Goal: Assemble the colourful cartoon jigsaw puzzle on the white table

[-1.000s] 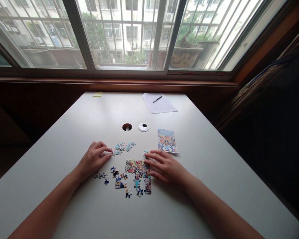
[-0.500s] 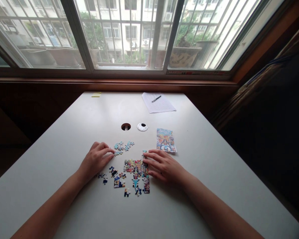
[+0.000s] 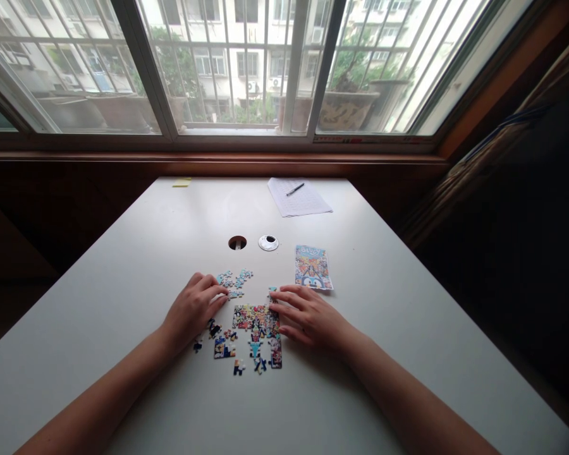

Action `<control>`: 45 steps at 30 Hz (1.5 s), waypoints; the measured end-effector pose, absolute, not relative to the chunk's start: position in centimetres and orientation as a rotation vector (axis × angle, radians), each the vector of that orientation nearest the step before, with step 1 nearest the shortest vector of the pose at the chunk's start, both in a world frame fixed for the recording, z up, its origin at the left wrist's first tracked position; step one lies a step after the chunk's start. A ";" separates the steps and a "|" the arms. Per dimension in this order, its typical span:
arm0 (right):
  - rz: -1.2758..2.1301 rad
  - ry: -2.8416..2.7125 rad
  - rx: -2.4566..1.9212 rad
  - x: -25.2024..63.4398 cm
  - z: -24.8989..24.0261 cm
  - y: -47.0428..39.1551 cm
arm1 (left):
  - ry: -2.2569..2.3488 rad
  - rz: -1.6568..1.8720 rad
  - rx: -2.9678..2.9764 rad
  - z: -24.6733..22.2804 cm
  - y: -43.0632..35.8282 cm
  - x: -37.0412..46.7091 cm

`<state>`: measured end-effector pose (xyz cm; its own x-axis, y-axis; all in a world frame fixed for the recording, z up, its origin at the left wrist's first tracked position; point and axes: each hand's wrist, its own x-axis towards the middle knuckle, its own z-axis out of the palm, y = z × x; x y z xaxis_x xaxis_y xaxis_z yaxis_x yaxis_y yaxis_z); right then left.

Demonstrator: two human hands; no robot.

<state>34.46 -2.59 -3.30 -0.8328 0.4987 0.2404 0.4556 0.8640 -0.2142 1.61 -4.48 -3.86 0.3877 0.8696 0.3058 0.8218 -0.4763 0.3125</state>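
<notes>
Left hand (image 3: 199, 306) nearly pinched by the pale-blue pieces (image 3: 244, 277), any hold too small to tell; right hand (image 3: 310, 316) loosely spread, gripping nothing visible, at the joined puzzle section (image 3: 253, 315) on the tabletop (image 3: 360, 278): one sideways nudge could split it!

“BLUEY” is printed across the top of the picture sheet (image 3: 313, 266), right of centre; lettering on the papers (image 3: 303, 203), upper centre, cannot be deciphered.

left hand (image 3: 195, 308) farther right, puzzle pieces (image 3: 236, 294) shifted right
</notes>
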 end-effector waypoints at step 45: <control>0.246 -2.747 -0.711 34.5 -3.2 -2.6 | 1.379 0.753 2.528 -4.7 -3.5 2.0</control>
<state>34.55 -2.56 -3.22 -0.8352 0.4962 0.2371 0.4462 0.8635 -0.2352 1.98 -3.49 -4.69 0.4467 0.8231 0.3507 0.7400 -0.5602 0.3723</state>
